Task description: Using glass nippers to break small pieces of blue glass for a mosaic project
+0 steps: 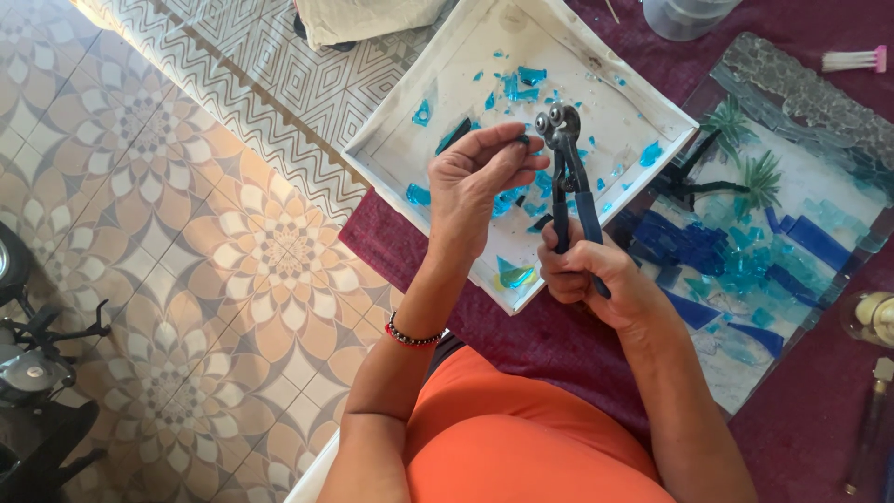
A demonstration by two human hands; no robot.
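Observation:
My left hand (477, 177) pinches a small dark piece of glass (521, 141) between thumb and fingers, held up to the jaws of wheeled glass nippers (562, 149). My right hand (589, 276) grips the nippers' blue handles, the jaws pointing up. Both hands hover over a white square tray (410, 140) scattered with several blue glass shards (520, 82). To the right lies a glass mosaic panel (759, 233) with blue pieces and green palm shapes.
A dark red cloth (801, 410) covers the table. A clear plastic container (684, 14) stands at the top; a pink-handled brush (857, 61) lies top right. A glass jar (871, 317) and a tool (871, 419) sit at the right edge. Patterned floor tiles (214, 233) lie left.

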